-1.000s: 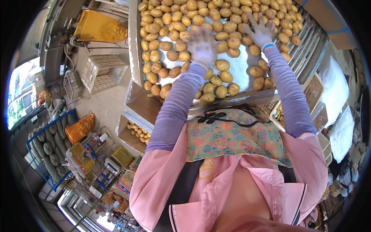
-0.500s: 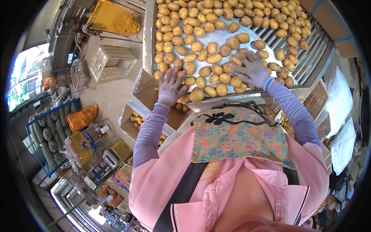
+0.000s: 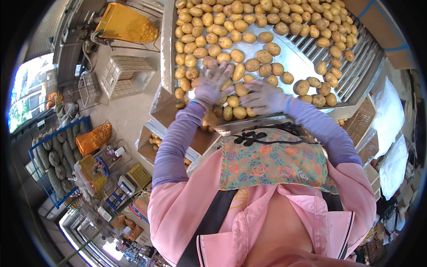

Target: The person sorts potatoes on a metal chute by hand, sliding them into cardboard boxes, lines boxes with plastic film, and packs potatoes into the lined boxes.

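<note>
Many yellow-brown potatoes [image 3: 277, 69] lie spread over a sloping metal tray [image 3: 291, 49]. Both my hands wear thin pale gloves and rest among the potatoes near the tray's front edge. My left hand [image 3: 212, 84] lies palm down with its fingers apart on potatoes at the front left. Fingers stretched toward the left, my right hand [image 3: 267, 99] touches a few potatoes at the front middle. Neither hand grips a potato that I can see; the palms are hidden. Below the tray's front left corner, a cardboard box [image 3: 204, 144] has potatoes in it.
Metal bars [image 3: 360, 49] form the tray's right side, with potatoes on them. Another box [image 3: 144, 140] with potatoes stands at the left. Farther left are a white plastic crate [image 3: 120, 75] and an orange net sack [image 3: 129, 24]. A brown crate [image 3: 358, 118] sits at the right.
My right hand has swept left and nearer, and potatoes there have shifted, baring more metal behind it. My left hand has moved right and slightly farther up the tray.
</note>
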